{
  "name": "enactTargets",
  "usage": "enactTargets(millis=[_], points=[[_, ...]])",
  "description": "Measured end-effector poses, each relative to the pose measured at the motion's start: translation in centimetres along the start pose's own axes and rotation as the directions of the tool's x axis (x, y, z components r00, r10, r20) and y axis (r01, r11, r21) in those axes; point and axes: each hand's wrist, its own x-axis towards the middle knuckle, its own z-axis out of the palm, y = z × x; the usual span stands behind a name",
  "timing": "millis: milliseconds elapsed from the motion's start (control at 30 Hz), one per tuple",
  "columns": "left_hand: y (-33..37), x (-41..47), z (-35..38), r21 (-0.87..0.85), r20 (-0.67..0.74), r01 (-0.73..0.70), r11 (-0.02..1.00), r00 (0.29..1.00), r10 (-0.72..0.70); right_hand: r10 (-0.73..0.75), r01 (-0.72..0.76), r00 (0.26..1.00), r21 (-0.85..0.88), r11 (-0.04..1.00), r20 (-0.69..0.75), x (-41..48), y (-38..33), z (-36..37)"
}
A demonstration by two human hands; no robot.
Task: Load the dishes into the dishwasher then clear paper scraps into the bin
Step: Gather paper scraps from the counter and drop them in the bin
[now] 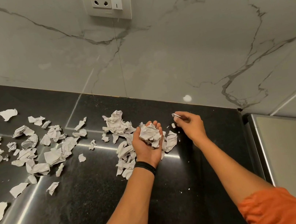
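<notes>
- left hand (145, 151) palm up, fingers cupped round crumpled white paper wad (149, 135)
- right hand (191, 124) fingertips pinch small white paper scrap (175, 115)
- torn white paper scraps (54, 156) litter glossy black stone countertop (98, 196), some directly beneath left hand
- white wall socket (107, 0) above

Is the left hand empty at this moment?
No, the left hand is turned palm up and cups a wad of crumpled paper.

Orange sleeves (273, 208) bunched above bare forearms, a black band (145, 167) round the left wrist
</notes>
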Motion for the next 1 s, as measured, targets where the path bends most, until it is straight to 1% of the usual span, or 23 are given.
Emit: enactTargets(millis=[33, 100, 200, 233, 300, 333, 367, 400, 467, 500, 533, 567, 633, 700, 767, 867, 1000], points=[[-0.2, 0.0, 0.2, 0.005, -0.005, -0.003, 1.000, 1.000, 0.003, -0.007, 0.007, 1.000, 0.065, 0.998, -0.009, -0.7, -0.6, -0.4], [-0.7, 0.1, 0.6, 0.010, -0.003, -0.008, 1.000, 1.000, 0.008, -0.056, 0.055, 0.998, 0.137, 0.989, 0.002, -2.3, -2.0, -0.8], [-1.6, -0.2, 1.1, 0.040, 0.005, -0.007, 0.999, 1.000, 0.007, -0.184, 0.160, 0.979, 0.232, 0.959, 0.083, -5.1, -4.3, -0.8], [-1.8, -0.3, 1.2, 0.060, 0.013, -0.005, 0.998, 1.000, 0.004, -0.236, 0.207, 0.963, 0.206, 0.956, 0.126, -6.0, -4.8, -0.7], [-2.0, -0.6, 1.2, 0.076, 0.023, -0.003, 0.997, 1.000, 0.001, -0.328, 0.332, 0.921, 0.020, 0.943, 0.212, -7.4, -5.2, 0.0], [-2.0, -0.6, 1.1, 0.056, 0.029, 0.005, 0.998, 1.000, -0.007, -0.355, 0.380, 0.903, -0.066, 0.923, 0.241, -7.9, -5.2, 0.3], [-1.9, -0.7, 1.0, 0.033, 0.037, 0.014, 0.999, 0.999, -0.015, -0.368, 0.403, 0.896, -0.105, 0.909, 0.250, -8.1, -5.0, 0.5], [-1.8, -0.6, 0.9, 0.018, 0.046, 0.015, 1.000, 0.999, -0.016, -0.371, 0.398, 0.900, -0.082, 0.914, 0.229, -8.2, -4.8, 0.6], [-1.5, -0.7, 0.8, -0.009, 0.069, 0.017, 1.000, 0.997, -0.016, -0.329, 0.325, 0.937, 0.056, 0.944, 0.115, -7.7, -4.6, 0.4], [-1.4, -0.8, 0.7, -0.026, 0.081, 0.020, 0.999, 0.997, -0.018, -0.296, 0.291, 0.954, 0.092, 0.952, 0.052, -7.0, -4.4, 0.2], [-1.2, -0.8, 0.6, -0.044, 0.084, 0.022, 0.999, 0.996, -0.019, -0.265, 0.265, 0.964, 0.076, 0.961, 0.002, -6.2, -4.1, 0.0], [-1.1, -0.9, 0.5, -0.056, 0.085, 0.024, 0.998, 0.996, -0.019, -0.235, 0.235, 0.972, 0.012, 0.972, -0.021, -5.1, -3.6, -0.2], [-0.8, -1.0, 0.3, -0.063, 0.079, 0.017, 0.998, 0.997, -0.012, -0.169, 0.170, 0.985, -0.197, 0.966, 0.023, -2.8, -2.4, -0.4], [-0.6, -0.8, -0.1, -0.072, 0.069, 0.007, 0.997, 0.998, -0.002, -0.100, 0.144, 0.987, -0.419, 0.897, 0.126, -1.0, -1.2, -0.1], [-0.2, -0.7, -0.5, -0.075, 0.058, -0.001, 0.997, 0.998, 0.006, -0.087, 0.185, 0.977, -0.568, 0.802, 0.195, 0.0, -0.5, 0.6], [0.5, -0.3, -0.9, -0.072, 0.033, -0.021, 0.997, 0.999, 0.023, -0.169, 0.282, 0.958, -0.661, 0.695, 0.232, 0.5, -0.3, 2.3], [1.1, 0.1, -0.9, -0.054, 0.022, -0.030, 0.998, 0.999, 0.032, -0.262, 0.412, 0.911, -0.692, 0.593, 0.318, 0.7, -0.6, 3.5]])
